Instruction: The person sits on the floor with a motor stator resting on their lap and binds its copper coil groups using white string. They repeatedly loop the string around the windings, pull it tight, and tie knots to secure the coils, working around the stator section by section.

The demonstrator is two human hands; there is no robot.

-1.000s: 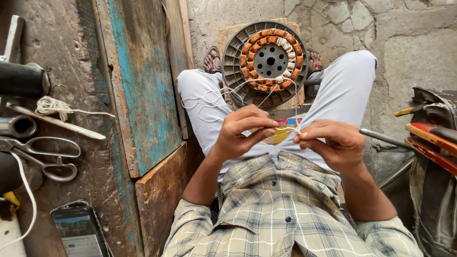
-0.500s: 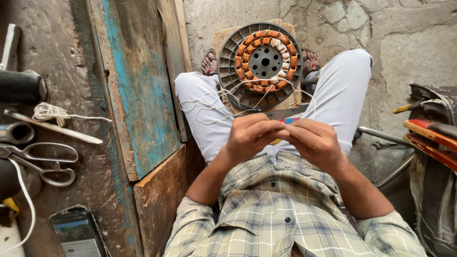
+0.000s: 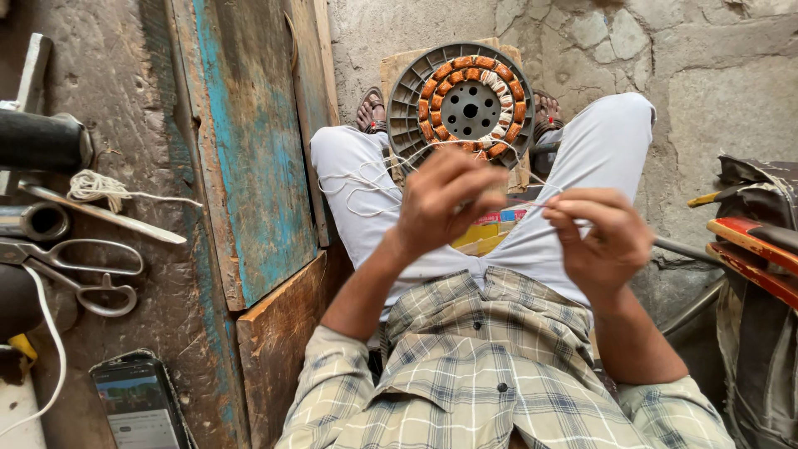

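Note:
I sit with my knees apart, and a round grey fan stator with orange copper coils stands on a wooden board between my feet. My left hand and my right hand are raised over my lap, both pinching a thin wire or thread stretched between them. Loose white thread trails from the stator over my left thigh. A small colourful packet lies in my lap beneath the hands.
A worn blue wooden plank leans at the left. Left of it lie scissors, a ball of string, metal tubes and a phone. Red-handled tools sit at the right.
My hands have drawn apart, the right one moving right, and the thin wire now stretches between them. The view has shifted slightly down toward my lap.

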